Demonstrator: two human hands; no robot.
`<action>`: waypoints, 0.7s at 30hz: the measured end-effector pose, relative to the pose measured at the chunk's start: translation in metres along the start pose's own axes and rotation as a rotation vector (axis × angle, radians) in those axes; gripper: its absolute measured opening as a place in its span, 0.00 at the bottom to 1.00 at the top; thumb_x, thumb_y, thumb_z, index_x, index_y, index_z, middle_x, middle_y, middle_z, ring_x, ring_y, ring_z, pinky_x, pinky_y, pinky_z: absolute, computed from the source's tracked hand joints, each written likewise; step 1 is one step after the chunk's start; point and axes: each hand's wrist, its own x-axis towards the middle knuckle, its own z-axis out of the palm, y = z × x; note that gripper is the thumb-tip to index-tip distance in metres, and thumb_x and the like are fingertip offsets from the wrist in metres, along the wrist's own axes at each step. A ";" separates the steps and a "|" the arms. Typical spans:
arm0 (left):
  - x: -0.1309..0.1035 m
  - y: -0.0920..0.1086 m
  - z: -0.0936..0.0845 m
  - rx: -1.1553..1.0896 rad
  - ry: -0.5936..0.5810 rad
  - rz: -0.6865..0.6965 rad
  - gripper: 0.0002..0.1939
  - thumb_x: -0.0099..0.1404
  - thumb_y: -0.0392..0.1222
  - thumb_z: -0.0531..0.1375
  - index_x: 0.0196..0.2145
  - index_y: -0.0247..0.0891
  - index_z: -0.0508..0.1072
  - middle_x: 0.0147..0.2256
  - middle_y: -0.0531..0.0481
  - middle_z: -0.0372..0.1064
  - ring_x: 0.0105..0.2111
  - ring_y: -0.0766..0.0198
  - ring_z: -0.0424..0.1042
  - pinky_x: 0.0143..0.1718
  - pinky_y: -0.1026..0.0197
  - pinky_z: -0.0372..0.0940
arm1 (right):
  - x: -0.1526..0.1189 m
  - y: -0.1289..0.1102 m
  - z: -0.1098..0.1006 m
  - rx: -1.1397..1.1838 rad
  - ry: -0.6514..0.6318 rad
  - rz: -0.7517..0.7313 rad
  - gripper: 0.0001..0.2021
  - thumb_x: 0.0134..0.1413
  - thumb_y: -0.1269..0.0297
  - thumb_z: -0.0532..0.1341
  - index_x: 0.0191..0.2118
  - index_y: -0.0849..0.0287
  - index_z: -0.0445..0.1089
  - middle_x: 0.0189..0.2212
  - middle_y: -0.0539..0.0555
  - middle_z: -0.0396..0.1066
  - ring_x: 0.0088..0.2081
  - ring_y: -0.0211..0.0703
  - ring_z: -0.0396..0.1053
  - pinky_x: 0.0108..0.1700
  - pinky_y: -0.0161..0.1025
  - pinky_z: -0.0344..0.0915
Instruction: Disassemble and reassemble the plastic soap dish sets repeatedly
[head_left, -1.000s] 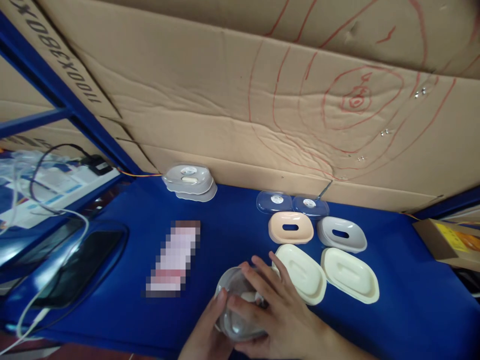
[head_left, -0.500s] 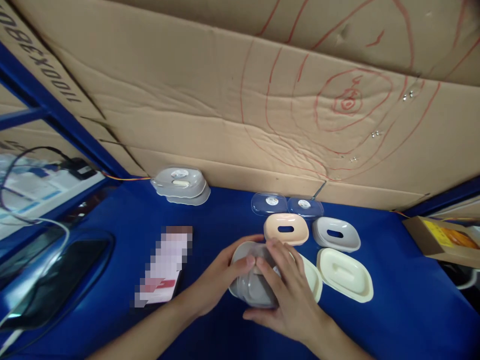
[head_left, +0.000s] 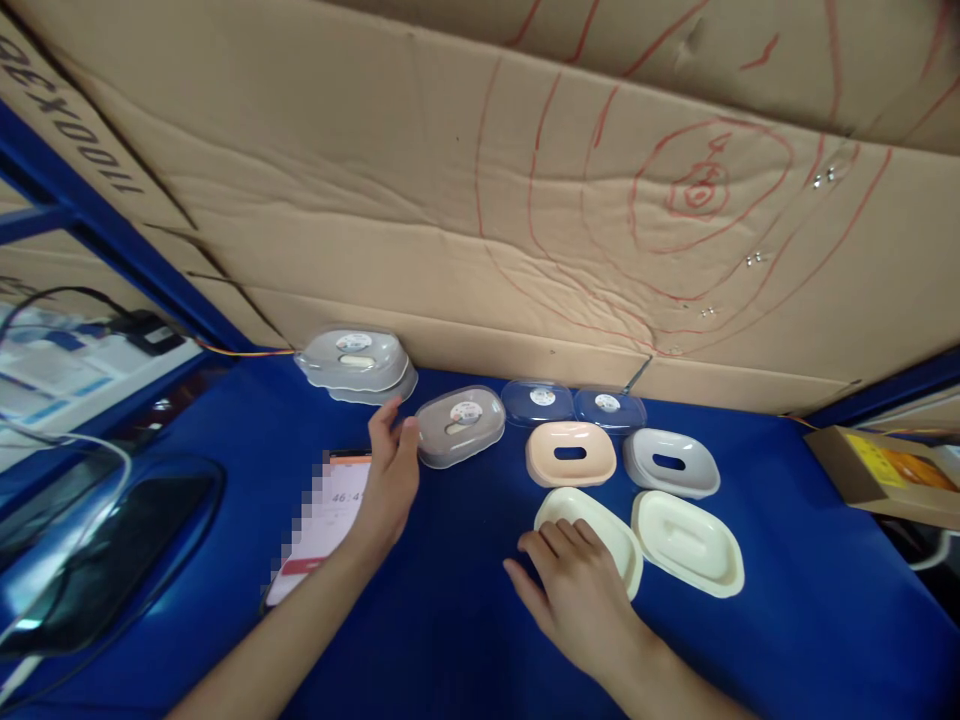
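Observation:
My left hand (head_left: 394, 465) is beside the left end of a grey soap dish with a clear lid (head_left: 461, 428). Its fingers are apart and nothing is in them; whether a fingertip still touches the lid I cannot tell. Over the near left part of a cream oval tray (head_left: 626, 560) hovers my right hand (head_left: 574, 575), thumb spread from loosely bent fingers, holding nothing. Beside it lies a second cream tray (head_left: 688, 545). Behind these are a peach slotted tray (head_left: 544, 465) and a grey slotted tray (head_left: 694, 450). Two clear lids (head_left: 538, 400) with round stickers lie farther back.
Stacked lidded grey soap dishes (head_left: 352, 368) stand at the back left against the cardboard wall (head_left: 360, 200). A phone (head_left: 319, 530) lies under my left forearm. Cables and a dark device (head_left: 112, 560) are at far left, a cardboard box (head_left: 885, 480) at far right.
The grey lidded soap dish that both hands held now rests on the table farther back and left. My left hand has moved left with it and let go; my right hand stays near the cream tray.

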 end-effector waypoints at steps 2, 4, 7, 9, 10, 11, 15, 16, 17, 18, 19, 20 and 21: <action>-0.012 0.001 -0.001 0.162 -0.030 0.173 0.22 0.71 0.44 0.63 0.60 0.49 0.68 0.74 0.51 0.45 0.74 0.56 0.45 0.73 0.56 0.44 | 0.000 -0.001 0.000 -0.043 -0.034 -0.003 0.07 0.68 0.61 0.62 0.36 0.56 0.70 0.30 0.52 0.73 0.33 0.49 0.70 0.39 0.46 0.60; -0.024 0.000 0.000 0.473 -0.222 0.393 0.16 0.69 0.45 0.65 0.54 0.46 0.75 0.69 0.45 0.57 0.70 0.49 0.56 0.72 0.50 0.46 | 0.001 -0.001 -0.001 -0.072 -0.076 -0.024 0.08 0.66 0.61 0.65 0.35 0.55 0.70 0.30 0.52 0.73 0.34 0.50 0.70 0.40 0.47 0.60; -0.036 -0.007 0.002 0.834 -0.493 0.561 0.09 0.68 0.47 0.66 0.44 0.45 0.81 0.46 0.42 0.78 0.51 0.44 0.75 0.62 0.44 0.59 | 0.002 -0.002 -0.005 -0.055 -0.158 -0.095 0.08 0.65 0.61 0.66 0.35 0.55 0.69 0.31 0.52 0.73 0.37 0.50 0.70 0.42 0.46 0.62; -0.036 -0.014 0.003 0.867 -0.480 0.534 0.14 0.69 0.49 0.65 0.50 0.44 0.80 0.45 0.41 0.79 0.49 0.42 0.76 0.58 0.43 0.62 | 0.002 -0.003 -0.006 -0.014 -0.211 -0.151 0.08 0.66 0.61 0.65 0.35 0.55 0.69 0.32 0.51 0.73 0.38 0.49 0.70 0.44 0.46 0.64; -0.035 -0.017 0.003 0.895 -0.441 0.524 0.19 0.70 0.50 0.63 0.55 0.43 0.77 0.50 0.38 0.78 0.52 0.39 0.75 0.58 0.42 0.62 | 0.002 -0.004 -0.007 0.007 -0.238 -0.175 0.08 0.67 0.61 0.65 0.36 0.55 0.69 0.33 0.50 0.73 0.38 0.48 0.70 0.45 0.46 0.64; -0.033 -0.018 0.003 0.926 -0.406 0.517 0.23 0.70 0.51 0.63 0.60 0.42 0.74 0.55 0.35 0.75 0.55 0.37 0.73 0.58 0.41 0.61 | 0.001 -0.004 -0.007 0.027 -0.262 -0.199 0.08 0.68 0.60 0.64 0.36 0.55 0.69 0.33 0.50 0.73 0.38 0.47 0.70 0.46 0.45 0.65; -0.031 -0.017 0.000 0.999 -0.391 0.493 0.23 0.73 0.51 0.59 0.61 0.39 0.73 0.60 0.33 0.71 0.57 0.34 0.71 0.59 0.38 0.60 | 0.004 -0.003 -0.011 0.156 -0.261 -0.289 0.06 0.71 0.60 0.61 0.41 0.55 0.72 0.37 0.51 0.75 0.42 0.46 0.71 0.50 0.44 0.68; -0.033 -0.015 0.000 0.993 -0.424 0.490 0.21 0.73 0.49 0.58 0.59 0.39 0.75 0.58 0.33 0.73 0.55 0.36 0.73 0.58 0.38 0.61 | 0.006 -0.001 -0.013 0.189 -0.218 -0.301 0.06 0.71 0.61 0.60 0.43 0.55 0.73 0.40 0.51 0.76 0.45 0.46 0.71 0.54 0.44 0.68; -0.035 -0.013 0.000 0.983 -0.462 0.489 0.20 0.74 0.48 0.57 0.58 0.40 0.76 0.56 0.35 0.75 0.54 0.39 0.74 0.57 0.40 0.63 | 0.008 0.002 -0.015 0.213 -0.166 -0.302 0.06 0.72 0.63 0.58 0.46 0.55 0.73 0.43 0.53 0.76 0.47 0.46 0.71 0.58 0.45 0.67; -0.039 -0.011 -0.001 0.965 -0.519 0.488 0.18 0.74 0.48 0.57 0.57 0.42 0.76 0.55 0.38 0.77 0.53 0.42 0.75 0.57 0.42 0.64 | 0.010 0.007 -0.016 0.221 -0.113 -0.284 0.08 0.72 0.66 0.57 0.49 0.56 0.73 0.46 0.54 0.76 0.50 0.47 0.71 0.62 0.47 0.65; -0.043 -0.010 -0.001 0.937 -0.602 0.484 0.18 0.74 0.48 0.58 0.58 0.44 0.76 0.55 0.40 0.77 0.53 0.44 0.75 0.57 0.44 0.65 | 0.013 0.013 -0.018 0.206 -0.064 -0.249 0.11 0.72 0.69 0.55 0.52 0.57 0.73 0.49 0.56 0.76 0.54 0.48 0.71 0.65 0.49 0.62; -0.046 -0.008 -0.002 0.898 -0.712 0.476 0.20 0.73 0.48 0.60 0.60 0.46 0.75 0.58 0.41 0.76 0.56 0.45 0.74 0.59 0.45 0.65 | 0.015 0.021 -0.019 0.169 -0.022 -0.197 0.15 0.70 0.73 0.53 0.55 0.59 0.71 0.53 0.59 0.75 0.57 0.50 0.69 0.67 0.52 0.60; -0.050 -0.007 -0.003 0.853 -0.840 0.466 0.24 0.71 0.50 0.62 0.63 0.48 0.73 0.62 0.41 0.72 0.60 0.44 0.71 0.62 0.44 0.63 | 0.016 0.029 -0.019 0.114 0.006 -0.131 0.19 0.67 0.77 0.52 0.59 0.60 0.70 0.58 0.61 0.74 0.61 0.53 0.67 0.68 0.56 0.58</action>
